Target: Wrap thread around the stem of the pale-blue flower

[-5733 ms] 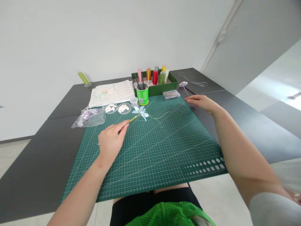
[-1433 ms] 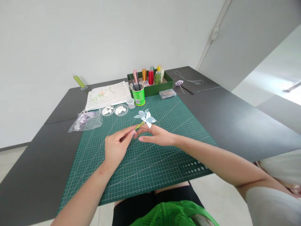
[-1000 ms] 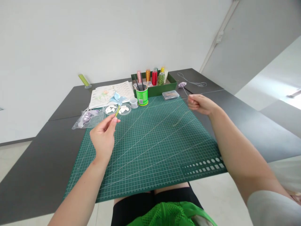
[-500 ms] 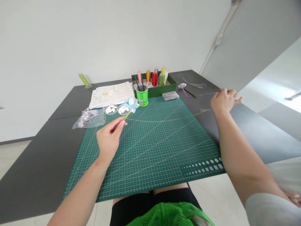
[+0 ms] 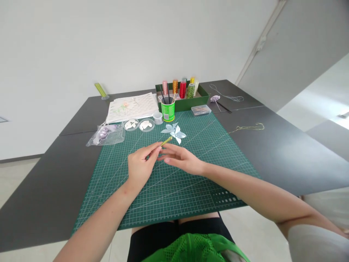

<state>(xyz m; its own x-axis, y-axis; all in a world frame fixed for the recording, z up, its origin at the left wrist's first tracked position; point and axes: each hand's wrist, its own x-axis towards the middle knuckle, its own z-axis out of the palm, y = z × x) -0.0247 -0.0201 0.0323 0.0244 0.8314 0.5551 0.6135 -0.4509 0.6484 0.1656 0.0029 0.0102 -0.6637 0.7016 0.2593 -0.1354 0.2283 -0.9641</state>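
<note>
My left hand [image 5: 141,162] is closed in a pinch on the green stem [image 5: 166,141] of a pale blue artificial flower [image 5: 176,131]. The stem slants up and to the right, and the petals spread beyond its upper end, over the cutting mat [image 5: 174,193]. Close by on the right is my right hand [image 5: 184,160], its fingers stretched toward the stem and its thumb apart from them. Its fingertips overlap the left fingers in this view. Whether a fine thread runs between the hands, I cannot make out.
Behind the flower stand a green cup of tools [image 5: 168,112] and a green box of thread spools [image 5: 188,103]. Dishes of white pieces [image 5: 146,125], a plastic bag [image 5: 106,134] and paper sheets [image 5: 131,106] lie left. A loose yellowish thread [image 5: 251,127] lies right.
My right hand has come from the far right of the table to beside my left hand. My left hand and the flower have shifted right and slightly down, and the flower has turned.
</note>
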